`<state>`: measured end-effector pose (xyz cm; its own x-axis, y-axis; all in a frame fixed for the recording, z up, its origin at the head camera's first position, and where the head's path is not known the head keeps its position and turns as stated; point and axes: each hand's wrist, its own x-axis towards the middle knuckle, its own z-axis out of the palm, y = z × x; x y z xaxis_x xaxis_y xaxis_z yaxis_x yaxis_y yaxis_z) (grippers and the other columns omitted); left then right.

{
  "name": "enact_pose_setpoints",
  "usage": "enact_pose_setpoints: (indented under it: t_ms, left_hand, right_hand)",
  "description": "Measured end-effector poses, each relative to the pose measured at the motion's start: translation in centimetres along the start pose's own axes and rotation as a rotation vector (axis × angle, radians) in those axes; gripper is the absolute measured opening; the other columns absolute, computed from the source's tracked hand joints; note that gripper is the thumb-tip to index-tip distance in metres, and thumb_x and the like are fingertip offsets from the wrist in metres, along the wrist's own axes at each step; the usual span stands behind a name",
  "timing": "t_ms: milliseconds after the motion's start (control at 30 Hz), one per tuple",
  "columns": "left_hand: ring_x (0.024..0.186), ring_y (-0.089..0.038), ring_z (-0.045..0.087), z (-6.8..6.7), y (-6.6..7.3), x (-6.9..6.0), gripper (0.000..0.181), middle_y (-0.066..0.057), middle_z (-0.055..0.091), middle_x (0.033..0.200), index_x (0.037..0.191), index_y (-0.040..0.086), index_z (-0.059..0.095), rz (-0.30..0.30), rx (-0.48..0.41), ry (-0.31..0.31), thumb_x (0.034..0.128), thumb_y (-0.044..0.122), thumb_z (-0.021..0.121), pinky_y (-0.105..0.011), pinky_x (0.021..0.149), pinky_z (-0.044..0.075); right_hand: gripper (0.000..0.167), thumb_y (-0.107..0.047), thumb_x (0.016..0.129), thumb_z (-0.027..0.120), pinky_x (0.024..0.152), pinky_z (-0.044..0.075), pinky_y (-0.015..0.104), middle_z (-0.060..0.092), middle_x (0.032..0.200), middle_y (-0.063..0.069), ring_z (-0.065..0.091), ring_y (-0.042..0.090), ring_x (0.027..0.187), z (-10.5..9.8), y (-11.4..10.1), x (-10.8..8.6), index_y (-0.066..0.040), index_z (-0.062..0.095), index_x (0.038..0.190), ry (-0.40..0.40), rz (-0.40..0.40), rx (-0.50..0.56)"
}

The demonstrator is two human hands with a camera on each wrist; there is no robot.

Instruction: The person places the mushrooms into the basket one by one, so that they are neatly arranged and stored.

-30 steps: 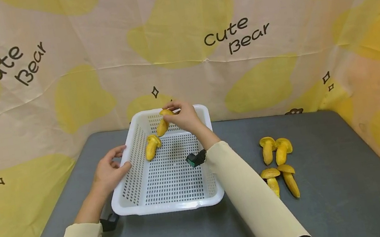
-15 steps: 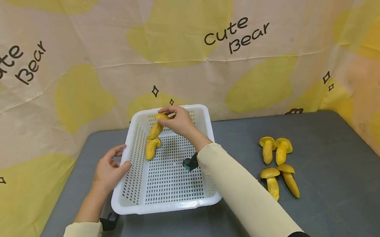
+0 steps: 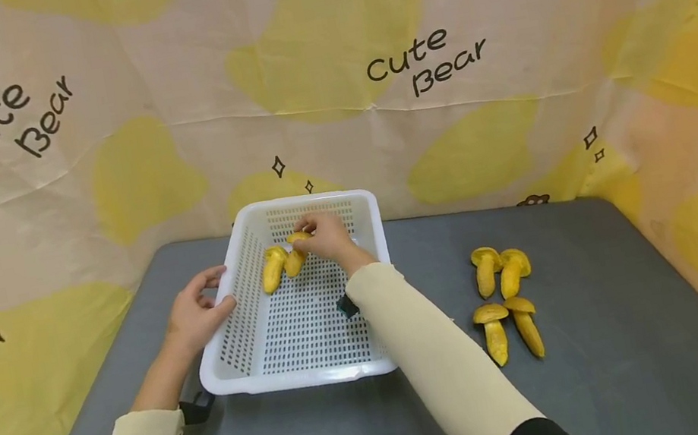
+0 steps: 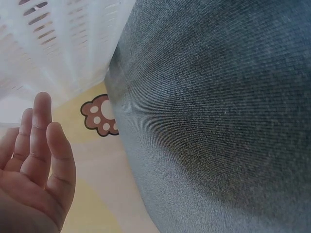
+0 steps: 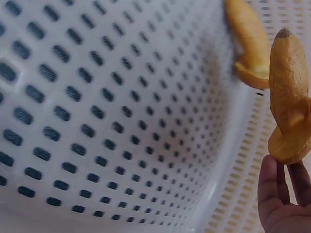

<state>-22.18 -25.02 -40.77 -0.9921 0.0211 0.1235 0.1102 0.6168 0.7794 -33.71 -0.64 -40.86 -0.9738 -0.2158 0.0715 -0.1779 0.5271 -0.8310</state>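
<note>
A yellow mushroom is pinched in my right hand, low inside the white basket. The right wrist view shows the same mushroom with fingers at its cap. Beside it, another mushroom lies along the basket's left side. My left hand is at the left rim, thumb and fingers relaxed. In the left wrist view the fingers of this left hand are mostly straight beside the basket wall; whether they touch it is hard to tell.
Several more yellow mushrooms lie in two rows on the grey table, right of the basket. A printed cloth hangs behind and along the sides of the table.
My right hand has moved down and slightly left with its mushroom, deeper into the basket and beside the other mushroom. The left hand stays at the rim.
</note>
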Motion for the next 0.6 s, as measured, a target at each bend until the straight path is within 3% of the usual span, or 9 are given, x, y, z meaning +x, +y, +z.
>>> enact_pose_setpoints:
  t_ms: [300,600]
  left_hand:
    - [0.064,-0.01,0.06,0.5,0.3,0.1,0.057,-0.018,0.051,0.126,0.141,0.009,0.045,-0.026,-0.003,-0.021,0.0861,0.013,0.059,-0.028,0.055,0.055]
    - [0.061,-0.006,0.059,0.1,0.0,0.0,0.056,-0.019,0.051,0.125,0.14,0.008,0.045,-0.017,-0.005,-0.003,0.0863,0.012,0.059,-0.026,0.053,0.055]
  right_hand:
    - [0.028,-0.021,0.085,0.072,0.091,0.051,0.034,0.063,0.114,0.006,0.058,0.02,0.106,1.2,0.7,0.1,-0.014,0.067,0.112,-0.027,0.05,-0.19]
    - [0.028,-0.018,0.085,0.071,0.091,0.052,0.033,0.063,0.116,0.006,0.058,0.02,0.107,1.6,0.5,0.4,-0.012,0.067,0.113,-0.028,0.071,-0.182]
